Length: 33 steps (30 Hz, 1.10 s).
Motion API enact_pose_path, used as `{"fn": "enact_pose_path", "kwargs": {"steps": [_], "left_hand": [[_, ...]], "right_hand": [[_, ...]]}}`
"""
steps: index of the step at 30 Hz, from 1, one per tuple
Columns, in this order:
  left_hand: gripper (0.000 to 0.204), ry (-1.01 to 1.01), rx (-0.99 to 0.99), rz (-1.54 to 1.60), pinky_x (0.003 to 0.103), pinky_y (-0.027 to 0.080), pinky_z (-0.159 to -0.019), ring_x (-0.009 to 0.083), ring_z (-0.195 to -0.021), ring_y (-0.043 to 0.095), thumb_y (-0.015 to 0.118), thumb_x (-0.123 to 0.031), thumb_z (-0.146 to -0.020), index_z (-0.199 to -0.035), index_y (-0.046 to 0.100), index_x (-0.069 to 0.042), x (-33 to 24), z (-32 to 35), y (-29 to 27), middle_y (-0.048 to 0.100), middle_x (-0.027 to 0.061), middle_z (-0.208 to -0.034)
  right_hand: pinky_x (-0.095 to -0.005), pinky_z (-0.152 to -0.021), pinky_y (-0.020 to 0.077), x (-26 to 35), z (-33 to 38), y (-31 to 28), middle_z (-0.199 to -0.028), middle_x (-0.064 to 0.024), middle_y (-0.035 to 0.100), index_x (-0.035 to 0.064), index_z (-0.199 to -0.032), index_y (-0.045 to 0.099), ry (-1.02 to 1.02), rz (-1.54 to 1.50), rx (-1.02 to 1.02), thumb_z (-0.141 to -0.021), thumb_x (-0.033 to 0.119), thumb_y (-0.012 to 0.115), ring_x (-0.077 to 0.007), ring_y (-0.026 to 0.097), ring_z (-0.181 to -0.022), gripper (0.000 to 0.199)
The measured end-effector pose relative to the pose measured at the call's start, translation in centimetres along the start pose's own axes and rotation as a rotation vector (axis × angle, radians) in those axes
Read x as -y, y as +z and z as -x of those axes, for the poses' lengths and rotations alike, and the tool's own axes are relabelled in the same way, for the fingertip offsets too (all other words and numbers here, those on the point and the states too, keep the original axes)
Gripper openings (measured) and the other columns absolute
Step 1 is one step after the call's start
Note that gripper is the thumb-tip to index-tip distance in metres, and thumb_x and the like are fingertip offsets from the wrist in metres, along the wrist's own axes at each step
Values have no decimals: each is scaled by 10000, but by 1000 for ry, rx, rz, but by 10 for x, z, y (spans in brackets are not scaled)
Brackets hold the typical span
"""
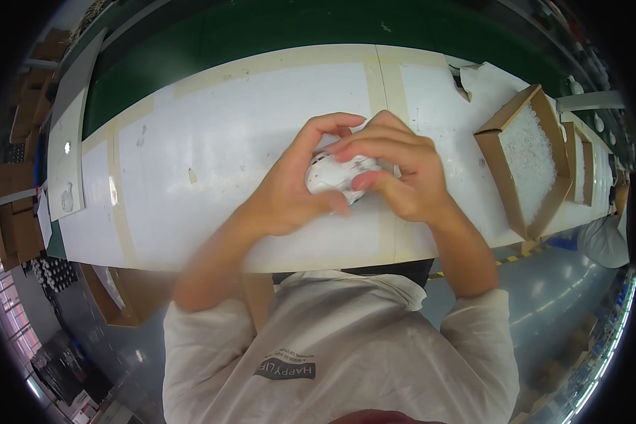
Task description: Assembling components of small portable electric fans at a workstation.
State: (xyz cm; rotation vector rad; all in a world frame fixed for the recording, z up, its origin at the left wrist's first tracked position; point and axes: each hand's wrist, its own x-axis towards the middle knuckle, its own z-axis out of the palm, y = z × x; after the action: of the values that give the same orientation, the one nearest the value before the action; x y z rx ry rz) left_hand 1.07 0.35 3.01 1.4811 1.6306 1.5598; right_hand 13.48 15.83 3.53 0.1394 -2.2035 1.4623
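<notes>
Both my hands are round a white rounded plastic housing (326,174), held over the white worktable (212,155). My left hand (290,185) cups its left side, thumb along the near edge and fingers curled over the far side. From the right, my right hand (406,169) bends its fingers over the top, with the thumb and fingertips pressed at the housing's right part. Dark slots show near its upper left. Fingers cover much of the piece, so I cannot make out what lies under my right fingertips.
A cardboard box (530,162) of small clear pieces stands on the right of the table, a smaller box (579,162) beyond it. A green surface (261,28) runs along the far side. Below the table's left edge is an open carton (116,300).
</notes>
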Motion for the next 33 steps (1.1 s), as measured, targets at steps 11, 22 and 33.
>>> {"fn": "enact_pose_path", "kwargs": {"steps": [11,22,33], "left_hand": [[841,71,-97,-78,344,537,-877,249,-1068,616,918,-260,-616,-1346,540,-79,-3,0,-1,518,131,-1332],[725,302,-130,-198,309,550,-768,294,-960,668,924,-234,-583,-1192,638,36,-9,-4,2,617,199,-1269],[619,354,-136,-188,282,525,-681,212,-816,637,886,-198,-610,-1163,675,-15,5,2,6,667,136,-1195]], "right_hand": [[-366,-853,524,4,-1,9,-1030,-135,714,-9,-974,714,-7,-26,-49,-669,-38,693,-284,638,-972,307],[-296,-687,555,13,2,13,-952,-170,704,-21,-940,735,-79,134,-85,-653,-11,713,-239,686,-805,288],[-315,-649,555,14,5,16,-877,-141,699,4,-890,720,-123,199,-119,-597,5,755,-262,677,-727,295]]}}
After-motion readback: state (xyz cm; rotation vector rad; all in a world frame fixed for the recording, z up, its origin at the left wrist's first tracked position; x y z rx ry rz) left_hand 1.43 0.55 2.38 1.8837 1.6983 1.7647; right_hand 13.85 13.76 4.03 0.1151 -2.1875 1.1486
